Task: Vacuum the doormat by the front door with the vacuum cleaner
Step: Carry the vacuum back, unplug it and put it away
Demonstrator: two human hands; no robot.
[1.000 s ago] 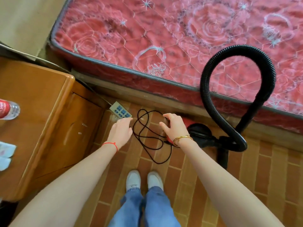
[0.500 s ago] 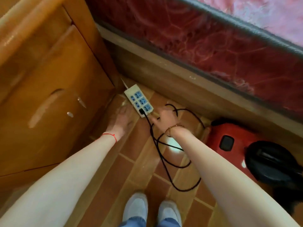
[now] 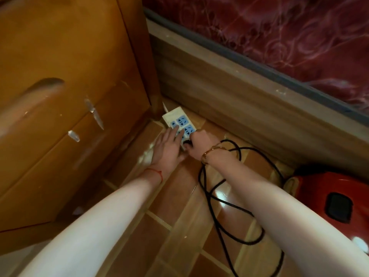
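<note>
Right hand [image 3: 199, 143] pinching black plug [image 3: 186, 142] at unlabelled power strip [image 3: 175, 121]

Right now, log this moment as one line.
left hand: flat on power strip | right hand: grip on black plug at strip | cord: looped on floor | vacuum cleaner: idle

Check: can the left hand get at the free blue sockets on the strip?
Probably yes. The left hand lies flat on the strip, fingertips at the blue sockets; nothing covers them. The right hand only holds the plug.
</note>
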